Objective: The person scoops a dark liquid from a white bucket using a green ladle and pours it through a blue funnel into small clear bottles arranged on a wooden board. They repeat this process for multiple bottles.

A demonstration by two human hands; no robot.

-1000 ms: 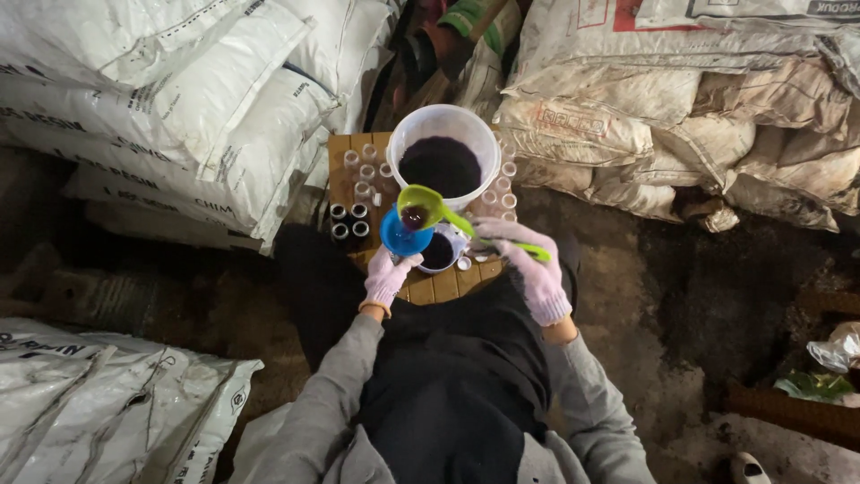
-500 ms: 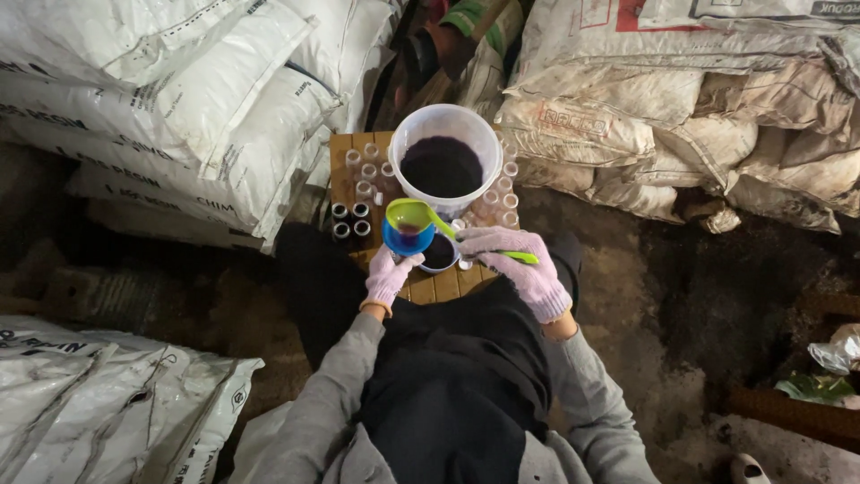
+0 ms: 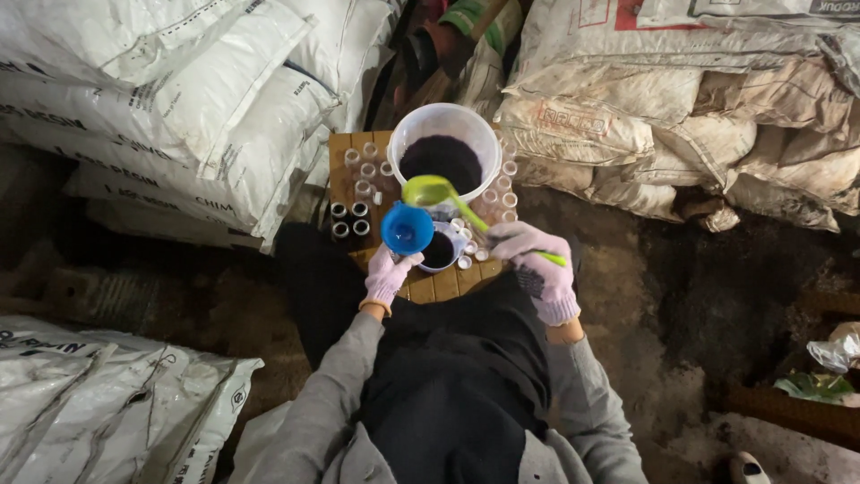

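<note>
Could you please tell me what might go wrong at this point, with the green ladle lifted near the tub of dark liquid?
1. The green plastic ladle, held by its handle in the right hand, hangs over small clear bottles; drips could land on them.
2. The blue plastic funnel, steadied by the left hand, could tip and spill.
3. The white plastic tub crowds the small wooden board; a bump might topple bottles.

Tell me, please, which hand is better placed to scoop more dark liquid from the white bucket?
Probably the right hand: it grips the green ladle, whose bowl hangs over the white bucket. The left hand is busy at the blue funnel.
</note>
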